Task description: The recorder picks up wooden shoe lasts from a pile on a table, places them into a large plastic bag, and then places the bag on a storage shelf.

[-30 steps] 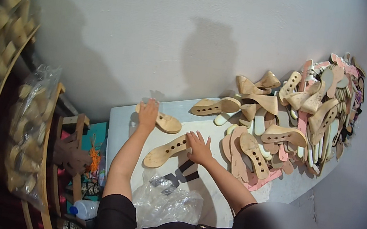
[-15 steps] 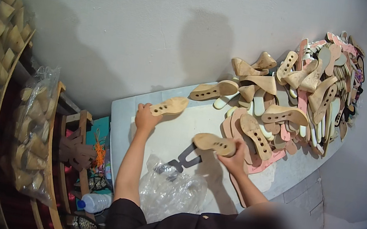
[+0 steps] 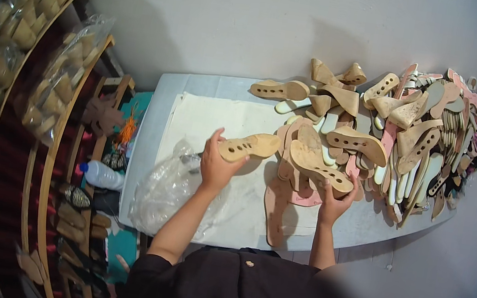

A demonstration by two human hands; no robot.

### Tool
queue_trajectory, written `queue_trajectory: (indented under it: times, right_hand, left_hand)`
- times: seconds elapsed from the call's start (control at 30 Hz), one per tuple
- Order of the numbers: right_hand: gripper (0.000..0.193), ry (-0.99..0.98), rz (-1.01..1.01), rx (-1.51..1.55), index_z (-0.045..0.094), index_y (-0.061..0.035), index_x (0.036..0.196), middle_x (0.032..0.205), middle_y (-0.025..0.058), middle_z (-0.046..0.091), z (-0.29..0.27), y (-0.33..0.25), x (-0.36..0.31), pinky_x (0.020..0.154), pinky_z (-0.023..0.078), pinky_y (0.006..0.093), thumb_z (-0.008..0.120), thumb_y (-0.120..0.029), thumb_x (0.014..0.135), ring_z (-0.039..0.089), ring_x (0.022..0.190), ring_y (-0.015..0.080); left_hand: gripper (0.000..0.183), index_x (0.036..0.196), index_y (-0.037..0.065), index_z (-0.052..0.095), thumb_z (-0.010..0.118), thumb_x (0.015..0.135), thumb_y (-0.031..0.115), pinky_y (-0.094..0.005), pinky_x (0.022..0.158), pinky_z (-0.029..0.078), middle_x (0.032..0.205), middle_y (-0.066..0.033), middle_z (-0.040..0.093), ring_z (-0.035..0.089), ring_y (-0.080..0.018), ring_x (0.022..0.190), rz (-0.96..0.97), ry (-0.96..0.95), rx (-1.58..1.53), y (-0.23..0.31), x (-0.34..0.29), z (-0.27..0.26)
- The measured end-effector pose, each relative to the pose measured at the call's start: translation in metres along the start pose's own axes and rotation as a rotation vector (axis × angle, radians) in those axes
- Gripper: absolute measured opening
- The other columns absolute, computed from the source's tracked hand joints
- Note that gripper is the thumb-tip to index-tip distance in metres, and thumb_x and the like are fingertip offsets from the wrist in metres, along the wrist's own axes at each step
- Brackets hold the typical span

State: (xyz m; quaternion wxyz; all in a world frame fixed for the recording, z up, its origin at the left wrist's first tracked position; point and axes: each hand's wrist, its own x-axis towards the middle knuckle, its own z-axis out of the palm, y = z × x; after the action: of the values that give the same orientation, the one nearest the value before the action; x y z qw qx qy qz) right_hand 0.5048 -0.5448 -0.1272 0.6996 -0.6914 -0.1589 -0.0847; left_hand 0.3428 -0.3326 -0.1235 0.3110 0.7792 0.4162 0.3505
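Observation:
My left hand (image 3: 219,163) is closed round the heel end of a pale wooden wedge sole (image 3: 260,145) with a row of dark holes along its side. It is held above the white sheet (image 3: 195,111), its toe pointing right. In my right hand (image 3: 336,202), a second wooden wedge sole (image 3: 313,165) is gripped at one end, also with round holes in its side. That one is over several flat pink and tan insoles (image 3: 276,207) at the near edge of the pile. A crumpled clear plastic bag (image 3: 161,193) lies left of my left forearm.
A large heap of wooden wedge soles (image 3: 356,143) and flat insoles (image 3: 451,128) covers the table's right side. At the left stand wooden racks (image 3: 61,141) with bagged wedges (image 3: 52,96). A clear bottle with a blue cap (image 3: 104,176) lies beside the table (image 3: 141,134).
The view has shifted. Both hands, each with its wooden sole, have moved right relative to the table; the right-hand sole is now over the insoles. The dark strap piece is now mostly hidden.

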Motion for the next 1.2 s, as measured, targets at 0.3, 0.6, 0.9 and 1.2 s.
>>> queue_trajectory:
  times: [0.3,0.6,0.9,1.2]
  right_hand:
    - [0.064,-0.296,0.416,0.768,0.041,-0.0003,0.121,0.113,0.0162,0.051,-0.066,0.051,0.04,0.096,0.038,0.037,0.058,-0.015,0.061,0.051,0.106,0.027]
    - [0.063,-0.729,0.658,0.789,0.047,-0.0024,0.113,0.11,0.0152,0.055,-0.002,0.075,-0.018,0.095,0.038,0.0348,0.06,-0.007,0.052,0.052,0.105,0.0256]
    - [0.055,-0.84,0.829,0.657,0.045,-0.0043,0.117,0.107,0.0107,0.056,0.001,0.103,-0.041,0.087,0.045,0.0305,0.061,0.003,0.065,0.055,0.099,0.02]
    - [0.037,-0.853,0.941,0.619,0.053,0.0006,0.109,0.099,0.0113,0.061,0.008,0.124,-0.032,0.074,0.049,0.0267,0.059,0.003,0.072,0.06,0.085,0.0166]
  left_hand:
    - [0.105,0.138,0.007,0.022,0.084,0.053,0.004,-0.0307,0.089,0.044,0.109,-0.0096,0.05,0.052,-0.0198,0.102,-0.175,-0.264,-0.54,-0.072,-0.127,0.029]
    - [0.112,0.141,0.013,0.015,0.08,0.05,0.014,-0.0447,0.104,0.021,0.137,-0.0167,0.024,0.023,-0.0352,0.128,-0.005,-0.22,0.173,-0.054,-0.137,-0.024]
    - [0.077,0.138,0.007,0.025,0.066,0.077,0.029,-0.0397,0.102,0.025,0.135,-0.0167,0.031,0.031,-0.0285,0.124,-0.221,-0.175,-0.37,-0.092,-0.143,-0.031]
    - [0.051,0.128,-0.003,0.033,0.055,0.087,0.015,-0.0332,0.099,0.03,0.126,-0.0187,0.041,0.04,-0.0241,0.118,-0.352,-0.139,-0.553,-0.075,-0.144,0.014]
